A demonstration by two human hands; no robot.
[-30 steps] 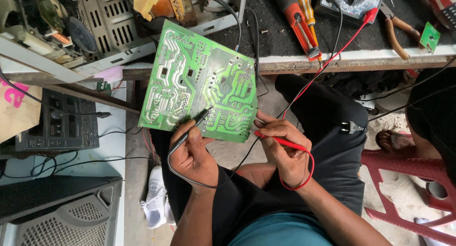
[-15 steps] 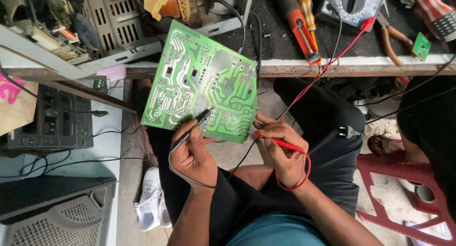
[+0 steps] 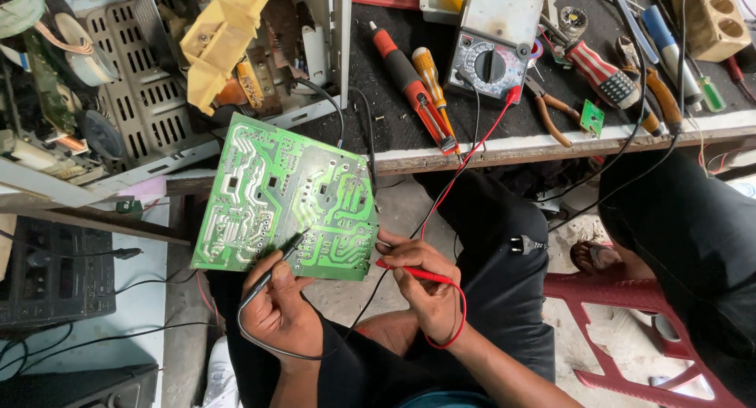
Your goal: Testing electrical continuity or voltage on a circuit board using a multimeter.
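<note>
Head view shows the left hand (image 3: 279,313) clenched around a black probe (image 3: 276,270), its tip touching the green circuit board (image 3: 287,199) just above that grip. The right hand (image 3: 421,286) pinches a red probe (image 3: 409,272), tip at the board's lower right edge. Probing looks under way; moving on would call for shifting one tip precisely between close solder traces. Beyond the board, leads trail up to the analog multimeter (image 3: 492,46), with screwdrivers (image 3: 417,85) beside it.
</note>
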